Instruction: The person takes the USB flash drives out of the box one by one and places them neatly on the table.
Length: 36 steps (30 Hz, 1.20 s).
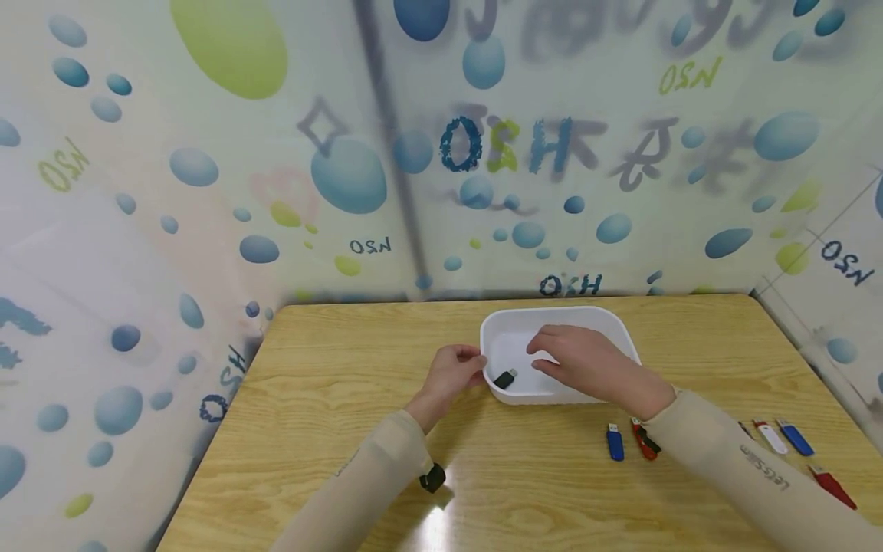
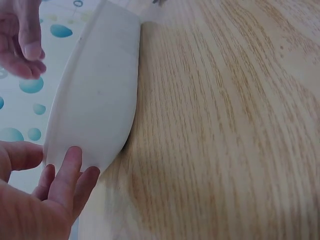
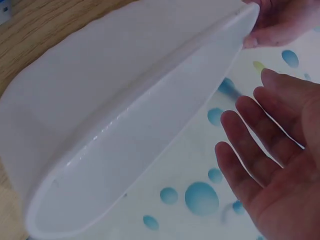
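Observation:
A white plastic bin (image 1: 559,399) stands near the back of the wooden table. My left hand (image 1: 451,376) holds it at the left end, thumb at the rim and fingertips against the outer wall, as the left wrist view also shows. Inside the bin, near its front left corner, lies a black USB stick (image 1: 506,379) with its metal plug bare. Above the bin hovers my right hand (image 1: 586,360), with nothing in it. Its fingers (image 3: 250,150) are spread and slightly bent in the right wrist view.
On the table's right side lie a blue USB stick (image 1: 615,442), a red one (image 1: 643,438) partly under the right sleeve, a white one (image 1: 770,436), another blue one (image 1: 796,437) and a dark red one (image 1: 833,487). A patterned curtain (image 1: 441,192) hangs behind the table.

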Motion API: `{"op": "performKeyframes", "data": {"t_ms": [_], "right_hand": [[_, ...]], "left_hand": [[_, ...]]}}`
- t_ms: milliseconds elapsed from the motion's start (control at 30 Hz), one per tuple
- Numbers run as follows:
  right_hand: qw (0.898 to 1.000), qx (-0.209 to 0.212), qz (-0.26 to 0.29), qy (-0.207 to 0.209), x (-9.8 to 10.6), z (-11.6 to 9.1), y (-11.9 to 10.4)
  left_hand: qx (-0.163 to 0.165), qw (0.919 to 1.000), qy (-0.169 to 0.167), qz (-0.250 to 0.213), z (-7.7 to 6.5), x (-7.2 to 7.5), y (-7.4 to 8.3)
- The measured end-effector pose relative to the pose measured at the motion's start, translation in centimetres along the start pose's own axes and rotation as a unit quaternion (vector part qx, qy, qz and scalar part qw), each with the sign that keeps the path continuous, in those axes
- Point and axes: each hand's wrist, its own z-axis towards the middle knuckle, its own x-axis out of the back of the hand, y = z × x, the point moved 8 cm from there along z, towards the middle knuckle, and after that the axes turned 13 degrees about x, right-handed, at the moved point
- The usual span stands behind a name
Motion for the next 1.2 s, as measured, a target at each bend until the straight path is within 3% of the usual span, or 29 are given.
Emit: {"op": "performKeyframes", "data": {"t_ms": [200,367,667,867,1200], "right_hand": [[0.999,0.023,-0.011,-0.046,-1.4,2.4,-0.7],[0.994,0.084,-0.022,-0.069,-1.7,4.4,-1.0],[0.971,0.183,-0.007,-0.153,-4.6,6.3,-0.7],[0.963,0.191,0.005,-0.188,-6.1,6.4,-0.3],[0.955,0.207,0.034,-0.21,-7.9,6.6,-0.4]], "left_hand": [[-0.009,0.9999,-0.002,-0.011,0.1,0.0,0.0],[-0.012,0.9997,-0.003,-0.02,0.2,0.1,0.1],[-0.012,0.9997,-0.006,-0.022,0.1,0.0,0.0],[-0.02,0.9995,-0.014,-0.022,0.1,-0.3,0.1],[-0.014,0.9995,-0.008,-0.028,0.1,-0.2,0.0]]}}
